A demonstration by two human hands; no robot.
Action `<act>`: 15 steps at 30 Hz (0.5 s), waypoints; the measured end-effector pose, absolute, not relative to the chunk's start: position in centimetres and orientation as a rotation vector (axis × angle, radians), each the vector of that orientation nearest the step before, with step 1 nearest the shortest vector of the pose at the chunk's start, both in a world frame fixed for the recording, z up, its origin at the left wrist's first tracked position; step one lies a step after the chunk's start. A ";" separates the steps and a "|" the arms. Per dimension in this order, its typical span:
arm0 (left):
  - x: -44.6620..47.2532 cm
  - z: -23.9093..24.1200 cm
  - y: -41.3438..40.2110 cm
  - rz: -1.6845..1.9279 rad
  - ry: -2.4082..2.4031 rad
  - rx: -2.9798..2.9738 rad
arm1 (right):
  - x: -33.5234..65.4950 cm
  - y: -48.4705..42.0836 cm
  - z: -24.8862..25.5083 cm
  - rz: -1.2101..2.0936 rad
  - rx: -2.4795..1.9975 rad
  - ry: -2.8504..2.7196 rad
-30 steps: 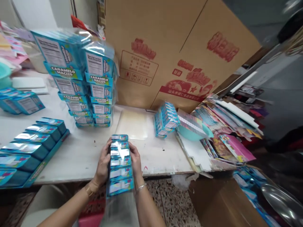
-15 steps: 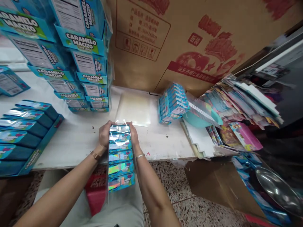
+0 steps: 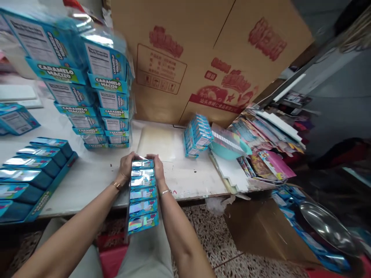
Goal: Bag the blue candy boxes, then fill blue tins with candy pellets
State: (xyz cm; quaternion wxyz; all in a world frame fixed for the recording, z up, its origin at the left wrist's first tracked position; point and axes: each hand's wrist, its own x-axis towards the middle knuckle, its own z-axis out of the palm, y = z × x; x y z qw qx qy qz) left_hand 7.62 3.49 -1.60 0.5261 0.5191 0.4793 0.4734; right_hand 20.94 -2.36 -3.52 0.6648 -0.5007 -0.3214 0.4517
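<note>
A row of small blue candy boxes (image 3: 143, 194) in a clear plastic wrapper lies between my two hands, extending from the table edge toward my lap. My left hand (image 3: 126, 166) grips its far left corner, and my right hand (image 3: 158, 170) the far right one. Some fingers of both hands are hidden behind the pack. Just beyond it a pale translucent sheet (image 3: 156, 143) lies flat on the white table (image 3: 185, 181). To the left, a blue display tray (image 3: 53, 189) carries a row of dark blue boxes.
Tall stacks of wrapped candy packs (image 3: 107, 92) stand at the back left. A large cardboard carton (image 3: 185, 69) backs the table. At right are another wrapped pack (image 3: 198, 135), a turquoise basin (image 3: 228, 150) and papers. An open carton (image 3: 261, 227) with a metal bowl (image 3: 326, 226) sits below.
The camera view has tilted up and shifted a little to the right. Both hands keep hold of the wrapped pack at the table edge.
</note>
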 end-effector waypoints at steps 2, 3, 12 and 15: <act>6.2 -1.5 3.0 1.200 1.188 1.229 | 21.9 -3.8 -3.6 0.955 -1.098 -0.656; 5.2 -1.4 2.2 1.247 1.225 1.203 | 22.4 -5.0 -3.7 0.948 -1.082 -0.599; 2.6 -6.0 -12.0 0.851 1.170 0.765 | 17.8 -15.7 -4.6 1.242 -0.940 -0.566; 5.3 -5.9 -9.9 0.840 1.216 0.751 | 18.2 -15.4 -2.1 1.139 -0.998 -0.660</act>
